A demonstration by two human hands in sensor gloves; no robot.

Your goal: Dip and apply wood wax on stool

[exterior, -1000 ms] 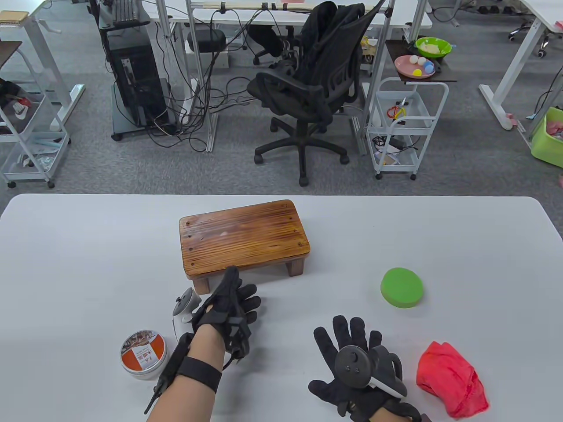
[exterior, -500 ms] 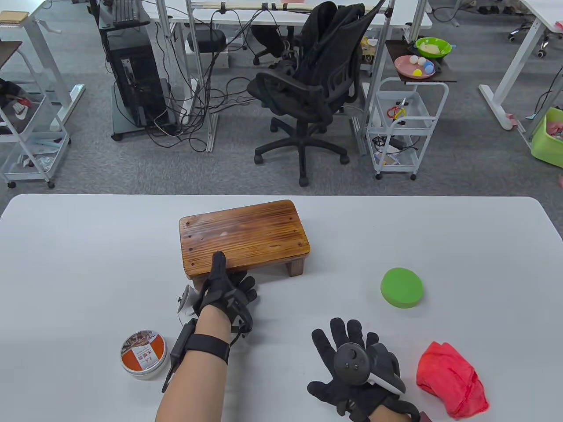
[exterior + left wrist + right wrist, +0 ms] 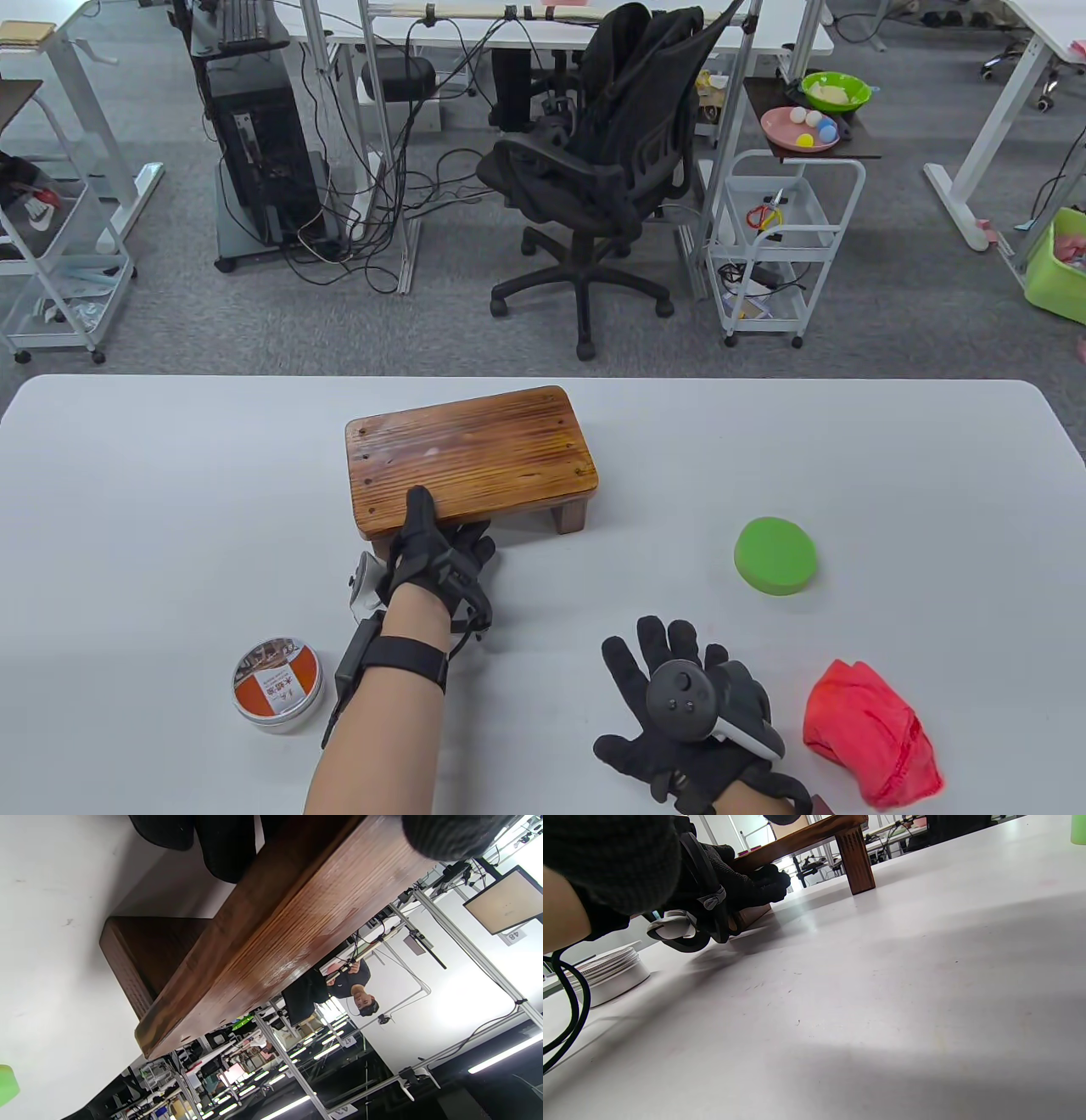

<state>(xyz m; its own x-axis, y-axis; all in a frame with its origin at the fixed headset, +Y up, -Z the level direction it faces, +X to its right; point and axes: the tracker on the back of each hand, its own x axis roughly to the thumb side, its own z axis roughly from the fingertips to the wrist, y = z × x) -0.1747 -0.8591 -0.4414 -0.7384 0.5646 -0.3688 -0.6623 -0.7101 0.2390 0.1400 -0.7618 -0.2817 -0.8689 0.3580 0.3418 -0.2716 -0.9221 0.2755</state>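
Low brown wooden stool (image 3: 469, 452) stands mid-desk, the left hand (image 3: 437, 552) gripping its near-left edge, thumb on top, fingers (image 3: 229, 844) curled beneath. Right hand (image 3: 687, 713) rests flat, fingers spread, between a round wax tin (image 3: 277, 683) and crumpled red cloth (image 3: 870, 743); a green sponge disc (image 3: 775, 555) lies beyond.

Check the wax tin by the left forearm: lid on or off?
On. The wax tin shows its printed orange-and-white lid seated on top in the table view; the right wrist view shows a flat closed top, no wax exposed.
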